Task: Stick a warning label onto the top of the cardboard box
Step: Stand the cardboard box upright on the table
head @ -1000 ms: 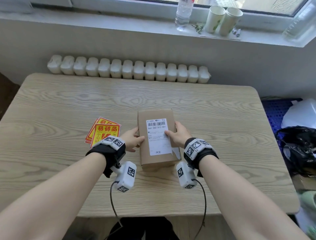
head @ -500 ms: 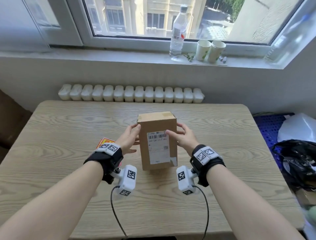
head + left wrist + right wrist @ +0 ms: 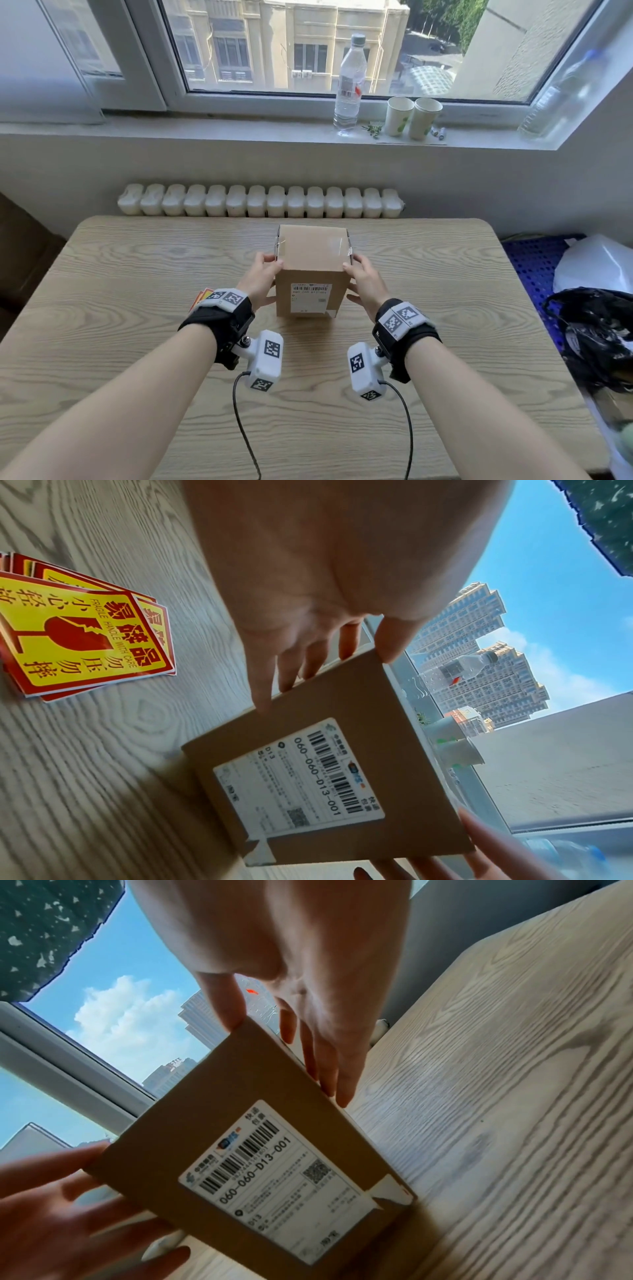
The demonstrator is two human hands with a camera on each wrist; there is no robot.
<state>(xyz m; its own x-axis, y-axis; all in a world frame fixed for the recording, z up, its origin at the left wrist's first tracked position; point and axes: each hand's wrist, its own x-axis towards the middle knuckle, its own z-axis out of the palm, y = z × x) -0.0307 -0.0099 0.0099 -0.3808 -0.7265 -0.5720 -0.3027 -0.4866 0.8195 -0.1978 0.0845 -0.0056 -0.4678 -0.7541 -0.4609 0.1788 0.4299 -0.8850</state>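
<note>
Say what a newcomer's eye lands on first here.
First, the brown cardboard box standing upright mid-table, white barcoded shipping label facing the person, with the left hand and right hand holding its two sides. Next, the fanned stack of red-and-yellow fragile warning stickers lying on the light wood-grain table left of the box. Behind, a clear plastic water bottle stands on the windowsill.

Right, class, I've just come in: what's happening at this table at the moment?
A person is holding a cardboard box upright on the wooden table, left hand on one side and right hand on the other. Its plain top faces up; the shipping label faces the person. The red and yellow warning labels lie stacked on the table to the left, untouched, so nothing is stuck on top yet.
</note>
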